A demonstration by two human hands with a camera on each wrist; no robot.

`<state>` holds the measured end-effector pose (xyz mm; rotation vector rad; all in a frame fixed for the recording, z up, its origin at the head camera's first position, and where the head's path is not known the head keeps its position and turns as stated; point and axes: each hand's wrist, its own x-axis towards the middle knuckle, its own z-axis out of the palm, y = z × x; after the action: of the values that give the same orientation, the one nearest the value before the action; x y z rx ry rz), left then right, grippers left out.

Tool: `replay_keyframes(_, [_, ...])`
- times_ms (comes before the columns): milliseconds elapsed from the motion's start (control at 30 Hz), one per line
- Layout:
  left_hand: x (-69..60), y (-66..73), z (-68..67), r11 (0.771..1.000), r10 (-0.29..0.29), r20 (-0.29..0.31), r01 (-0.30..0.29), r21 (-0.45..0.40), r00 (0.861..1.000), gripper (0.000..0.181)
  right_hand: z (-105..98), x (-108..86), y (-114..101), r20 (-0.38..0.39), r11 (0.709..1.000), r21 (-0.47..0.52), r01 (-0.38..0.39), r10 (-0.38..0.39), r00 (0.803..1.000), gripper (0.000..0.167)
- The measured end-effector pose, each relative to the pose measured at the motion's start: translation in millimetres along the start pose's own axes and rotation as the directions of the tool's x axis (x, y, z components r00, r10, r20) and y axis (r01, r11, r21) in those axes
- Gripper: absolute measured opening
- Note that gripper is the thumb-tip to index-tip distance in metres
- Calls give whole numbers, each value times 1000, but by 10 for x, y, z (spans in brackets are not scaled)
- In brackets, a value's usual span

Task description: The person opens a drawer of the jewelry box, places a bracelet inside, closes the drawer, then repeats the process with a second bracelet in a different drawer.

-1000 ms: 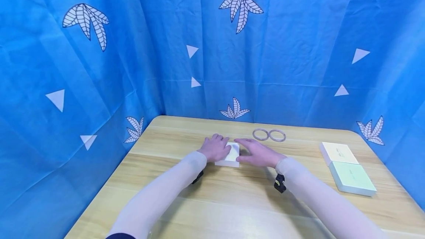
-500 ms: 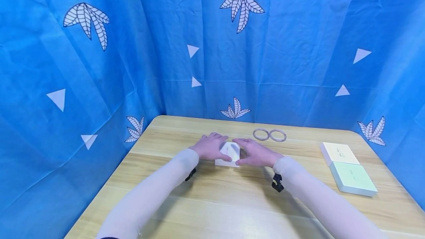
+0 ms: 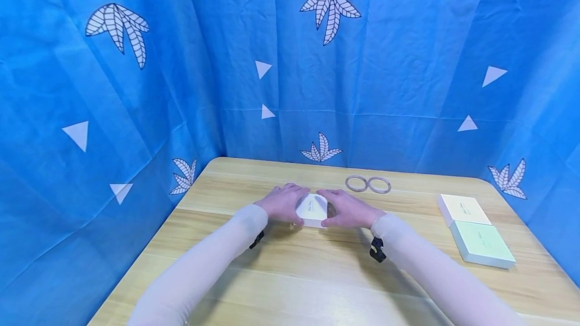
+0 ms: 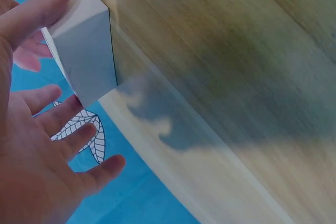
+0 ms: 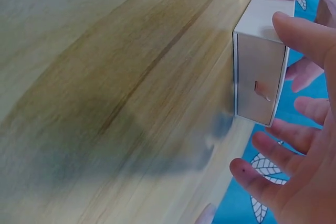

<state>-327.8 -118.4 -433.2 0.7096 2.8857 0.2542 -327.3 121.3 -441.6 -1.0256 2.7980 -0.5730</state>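
Observation:
A small white box [image 3: 312, 209] with faint print on top lies on the table between both hands. The left hand [image 3: 281, 203] holds its left side, thumb on the near face and fingers at the far face; in the left wrist view that hand [image 4: 37, 156] spreads its other fingers beside the box [image 4: 86, 51]. From the right, the right hand [image 3: 350, 209] grips the box the same way. The right wrist view shows the right hand [image 5: 310, 166] and the end of the box [image 5: 254, 66], which has a small slot.
Two pale rings [image 3: 356, 190] [image 3: 379, 192] lie side by side behind the right hand. Towards the right edge of the wooden table [image 3: 317, 286], a cream box [image 3: 464, 209] touches a green box [image 3: 482, 243]. A blue patterned curtain [image 3: 389, 64] hangs behind and at the sides.
The left hand has moved left off the top of the white box to its left side, and its thumb now lies at the near face. The right hand has barely moved.

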Motion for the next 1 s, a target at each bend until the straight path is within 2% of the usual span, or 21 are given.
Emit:
replay_keyframes(367, [12,-60,8,1000,12,-7,-12,-14,1000,100,9,31,-13,0,1000,-11,-3,3,1000,94])
replay_keyframes(567, [-22,-101,-41,999,4,-12,-5,-53,1000,100,0,76,-50,-15,1000,-26,16,-17,1000,94])
replay_keyframes(733, [-52,-160,-80,999,-1,-17,0,-51,1000,100,13,137,-103,-27,999,-43,29,-30,999,93])
replay_keyframes(1000, [-86,-277,-109,999,-19,-12,18,-41,1000,98,55,241,-208,-14,999,-49,9,-10,1000,92])
